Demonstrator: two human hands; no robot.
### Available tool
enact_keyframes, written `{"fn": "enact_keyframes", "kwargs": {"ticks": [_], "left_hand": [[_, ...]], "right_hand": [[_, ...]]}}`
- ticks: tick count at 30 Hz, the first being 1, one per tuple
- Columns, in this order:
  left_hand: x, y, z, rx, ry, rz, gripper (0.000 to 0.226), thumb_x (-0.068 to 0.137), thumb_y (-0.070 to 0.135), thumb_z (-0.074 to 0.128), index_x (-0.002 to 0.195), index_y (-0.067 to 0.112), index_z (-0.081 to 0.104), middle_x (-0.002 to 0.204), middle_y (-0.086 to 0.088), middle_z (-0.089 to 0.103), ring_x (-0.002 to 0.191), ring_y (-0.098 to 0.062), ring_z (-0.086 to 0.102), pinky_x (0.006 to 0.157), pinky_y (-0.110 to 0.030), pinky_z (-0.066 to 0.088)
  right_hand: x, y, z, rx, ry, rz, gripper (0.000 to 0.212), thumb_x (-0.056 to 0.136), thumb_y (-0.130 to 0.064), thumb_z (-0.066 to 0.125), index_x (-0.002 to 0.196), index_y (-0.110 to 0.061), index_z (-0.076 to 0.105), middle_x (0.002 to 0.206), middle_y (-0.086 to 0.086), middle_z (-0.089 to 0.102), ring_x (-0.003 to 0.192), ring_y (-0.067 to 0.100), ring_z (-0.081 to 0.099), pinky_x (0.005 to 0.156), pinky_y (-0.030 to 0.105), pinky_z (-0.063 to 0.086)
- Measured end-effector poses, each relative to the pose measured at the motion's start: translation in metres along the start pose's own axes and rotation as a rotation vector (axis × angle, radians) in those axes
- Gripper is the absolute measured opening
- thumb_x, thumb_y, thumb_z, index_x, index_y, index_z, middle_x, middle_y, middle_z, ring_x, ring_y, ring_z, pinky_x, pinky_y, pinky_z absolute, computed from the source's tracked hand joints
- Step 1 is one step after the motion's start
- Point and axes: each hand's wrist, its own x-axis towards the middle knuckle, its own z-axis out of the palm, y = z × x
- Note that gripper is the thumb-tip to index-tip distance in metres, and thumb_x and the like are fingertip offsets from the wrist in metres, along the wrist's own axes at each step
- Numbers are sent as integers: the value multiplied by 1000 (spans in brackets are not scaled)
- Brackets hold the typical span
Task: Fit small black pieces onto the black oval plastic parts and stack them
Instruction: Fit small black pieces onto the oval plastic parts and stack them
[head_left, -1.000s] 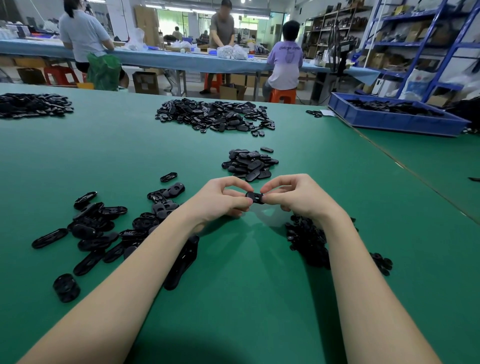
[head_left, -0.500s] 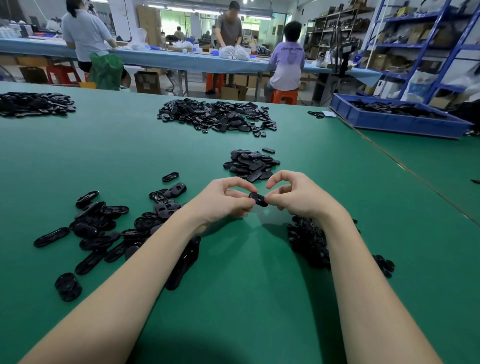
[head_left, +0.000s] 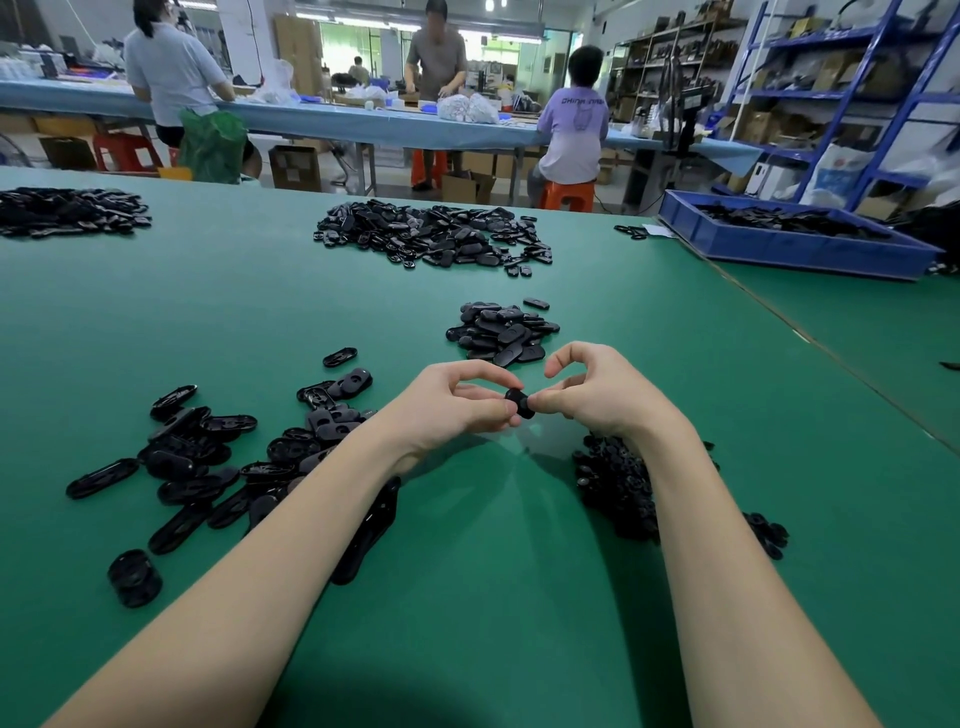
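Looking across the big green table (head_left: 156, 312) first, there's a wide heap of black parts (head_left: 431, 236) in the upper middle of the frame, a blue bin (head_left: 789, 249) at the upper right, and a smaller tidy-ish pile of finished ovals (head_left: 501, 332) just above the hands, so I'd guess that's where done ones get stacked. Lower left is a loose scatter of oval plastic parts (head_left: 197, 457), open side up on some, glossy and thin-walled, and at right of centre a dark clump of small black pieces (head_left: 618, 483) half hidden by the right forearm. Then the hands: the left hand (head_left: 447, 405) and the right hand (head_left: 602, 395) meet at centre frame, both pinched closed, thumb and fingers, on one black part (head_left: 519, 402) held up off the table. Honestly it's mostly covered, so I can't tell if the small piece is seated yet or just lined up. My read is we're mid-fit on this one. Next move probably needs a firm squeeze until it seats flush, then a short reach up-frame to drop it on that pile.
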Motion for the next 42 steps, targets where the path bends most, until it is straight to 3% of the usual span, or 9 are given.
{"fn": "enact_keyframes", "kwargs": {"ticks": [8, 11, 14, 19, 22, 27, 31, 37, 42], "left_hand": [[2, -2, 4, -21, 59, 21, 20, 87, -1, 73, 101, 13, 72, 97, -13, 78, 91, -19, 76, 78, -19, 55], [3, -2, 5, -56, 69, 12, 20, 88, -2, 71, 101, 13, 71, 98, -13, 78, 94, -21, 76, 81, -21, 57], [3, -1, 5, -168, 55, -15, 21, 88, -7, 68, 103, 8, 70, 100, -19, 76, 94, -24, 76, 80, -21, 57], [2, 3, 3, -378, 50, -96, 24, 88, -10, 65, 109, 3, 68, 103, -18, 76, 92, -26, 76, 75, -20, 58], [2, 5, 3, -363, 49, -129, 24, 89, -6, 66, 110, 7, 68, 99, -11, 77, 88, -22, 76, 70, -20, 58], [4, 3, 6, -348, 77, -136, 17, 90, -4, 67, 103, 6, 66, 92, -14, 77, 80, -18, 76, 69, -19, 57], [5, 3, 6, -303, 114, -122, 16, 90, -5, 67, 101, 5, 64, 88, -16, 77, 76, -18, 75, 68, -18, 57], [2, 3, 9, -367, 141, -120, 21, 86, -10, 69, 98, 6, 63, 87, -19, 75, 72, -19, 74, 66, -18, 58], [1, 2, 12, -365, 187, -101, 22, 86, -12, 67, 96, 7, 63, 85, -18, 74, 71, -20, 74, 67, -18, 57]], "right_hand": [[-1, -6, 3, 22, 119, 95, 32, 72, -26, 91, 87, -23, 62, 62, -7, 46, 47, 11, 37, 47, 27, 27], [-1, -9, 3, -22, 148, 101, 31, 70, -30, 91, 88, -26, 66, 61, -7, 48, 43, 12, 36, 49, 28, 29], [-1, -10, 2, -12, 140, 85, 35, 68, -35, 92, 94, -29, 68, 72, -3, 59, 57, 15, 48, 57, 30, 35], [-4, -1, -1, 152, 70, 108, 32, 66, -45, 93, 89, -28, 78, 68, -13, 67, 65, 6, 52, 45, 17, 32], [-5, 6, 3, 284, -37, 169, 36, 65, -50, 91, 91, -26, 80, 74, -17, 74, 75, 10, 53, 52, 24, 30], [-2, 6, 7, 315, -79, 124, 26, 60, -48, 92, 74, -30, 79, 78, -11, 76, 64, 9, 48, 45, 20, 28], [1, 4, 5, 217, -43, 82, 10, 72, -37, 87, 69, -33, 79, 69, -15, 71, 68, 10, 49, 50, 23, 31], [7, 5, 12, 124, 31, 36, 13, 76, -29, 84, 68, -25, 75, 50, -19, 53, 44, -3, 42, 43, 13, 31], [8, 8, 16, 121, 69, 1, 13, 77, -30, 84, 72, -24, 74, 51, -21, 57, 48, -5, 47, 46, 11, 32]]}}
